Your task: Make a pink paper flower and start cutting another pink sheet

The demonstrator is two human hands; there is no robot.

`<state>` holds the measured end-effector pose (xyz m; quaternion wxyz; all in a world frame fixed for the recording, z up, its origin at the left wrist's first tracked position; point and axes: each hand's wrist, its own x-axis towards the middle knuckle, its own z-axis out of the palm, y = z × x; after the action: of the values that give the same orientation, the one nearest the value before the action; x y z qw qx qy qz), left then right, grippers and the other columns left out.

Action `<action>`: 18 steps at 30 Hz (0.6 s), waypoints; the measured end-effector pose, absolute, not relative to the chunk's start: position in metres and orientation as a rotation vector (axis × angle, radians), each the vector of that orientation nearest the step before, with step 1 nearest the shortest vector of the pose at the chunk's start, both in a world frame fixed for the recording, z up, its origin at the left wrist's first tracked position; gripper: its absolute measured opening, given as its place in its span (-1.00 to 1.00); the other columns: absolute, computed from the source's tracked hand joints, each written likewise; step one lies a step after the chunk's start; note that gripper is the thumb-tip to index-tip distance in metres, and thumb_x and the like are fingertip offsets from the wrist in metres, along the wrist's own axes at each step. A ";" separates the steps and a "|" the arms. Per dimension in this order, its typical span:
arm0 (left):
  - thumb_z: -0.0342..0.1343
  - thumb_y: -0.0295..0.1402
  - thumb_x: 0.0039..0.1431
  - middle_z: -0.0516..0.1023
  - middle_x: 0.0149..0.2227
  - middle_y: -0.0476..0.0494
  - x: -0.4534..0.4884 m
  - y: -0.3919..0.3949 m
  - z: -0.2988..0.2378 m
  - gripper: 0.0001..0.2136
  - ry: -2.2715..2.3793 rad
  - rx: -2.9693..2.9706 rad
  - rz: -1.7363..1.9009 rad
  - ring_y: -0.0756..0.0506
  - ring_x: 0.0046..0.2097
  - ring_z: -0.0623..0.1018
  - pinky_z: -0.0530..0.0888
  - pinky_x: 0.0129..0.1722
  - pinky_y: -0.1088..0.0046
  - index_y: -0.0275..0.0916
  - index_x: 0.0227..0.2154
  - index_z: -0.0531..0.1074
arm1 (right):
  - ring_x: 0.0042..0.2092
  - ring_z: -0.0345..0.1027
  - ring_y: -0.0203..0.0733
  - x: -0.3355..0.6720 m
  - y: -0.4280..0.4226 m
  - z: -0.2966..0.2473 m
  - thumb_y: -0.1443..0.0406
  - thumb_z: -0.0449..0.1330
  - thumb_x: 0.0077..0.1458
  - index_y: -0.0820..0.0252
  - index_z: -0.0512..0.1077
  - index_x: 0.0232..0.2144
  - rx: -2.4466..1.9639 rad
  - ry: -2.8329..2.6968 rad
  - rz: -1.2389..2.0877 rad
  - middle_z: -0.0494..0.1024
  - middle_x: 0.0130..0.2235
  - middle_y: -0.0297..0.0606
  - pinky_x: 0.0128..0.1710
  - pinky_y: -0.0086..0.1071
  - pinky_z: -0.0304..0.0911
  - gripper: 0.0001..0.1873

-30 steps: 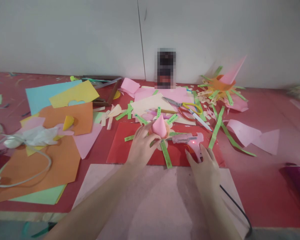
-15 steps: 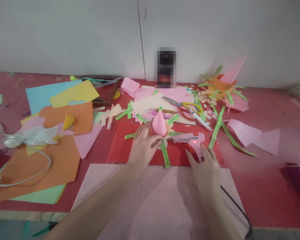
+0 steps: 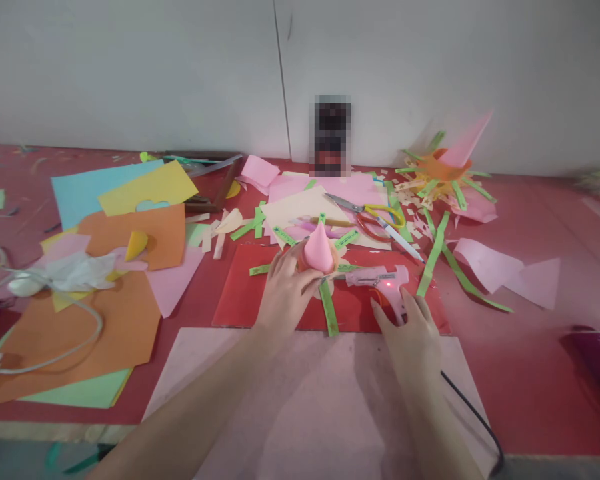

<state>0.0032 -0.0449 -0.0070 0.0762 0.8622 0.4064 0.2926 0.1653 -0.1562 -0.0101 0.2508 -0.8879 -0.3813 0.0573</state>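
Observation:
My left hand [image 3: 289, 280] is closed around the near-left side of a paper craft topped by a pink paper cone [image 3: 319, 249]. Green paper strips [image 3: 329, 308] fan out from under the cone. A pink glue gun [image 3: 377, 276], its small red light lit, is gripped in my right hand [image 3: 411, 327]. Its nozzle points left and reaches the cone's base beside my left fingertips; whether it touches the paper I cannot tell. Beneath the craft lies a red board [image 3: 240, 287], and nearer to me a pale pink sheet [image 3: 300, 400].
Scissors [image 3: 367, 210] and a white pen [image 3: 403, 241] lie behind the craft on paper scraps. At the back right stands another cone craft [image 3: 445, 167]. Orange sheets [image 3: 115, 320] and a white cable [image 3: 93, 340] spread over the left. A black cord [image 3: 475, 413] runs by my right forearm.
Almost nothing differs. The cone and its green strips have shifted very slightly, while both hands and the glue gun keep their places.

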 end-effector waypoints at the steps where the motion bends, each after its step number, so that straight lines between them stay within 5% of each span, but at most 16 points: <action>1: 0.07 -0.38 0.08 0.30 0.04 -0.15 0.003 -0.045 -0.007 -0.92 1.220 2.590 0.877 -0.19 0.05 0.31 0.27 0.04 0.02 -0.14 -0.41 0.47 | -0.32 0.33 -0.12 0.165 -0.156 -0.010 -0.08 0.00 -0.06 0.17 0.35 -0.08 -2.420 -1.036 0.162 0.42 -0.12 -0.12 -0.49 -0.35 0.14 -0.40; 18: 0.06 -0.38 0.09 0.30 0.04 -0.15 0.004 -0.045 -0.007 -0.92 1.225 2.602 0.881 -0.17 0.03 0.35 0.24 0.07 0.00 -0.14 -0.41 0.46 | -0.31 0.33 -0.10 0.165 -0.155 -0.009 -0.07 0.01 -0.07 0.17 0.35 -0.08 -2.429 -1.029 0.166 0.42 -0.11 -0.10 -0.49 -0.35 0.13 -0.40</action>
<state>0.0041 -0.0450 -0.0074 0.0669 0.8631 0.4064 0.2924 0.1651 -0.1555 -0.0086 0.2467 -0.8906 -0.3771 0.0609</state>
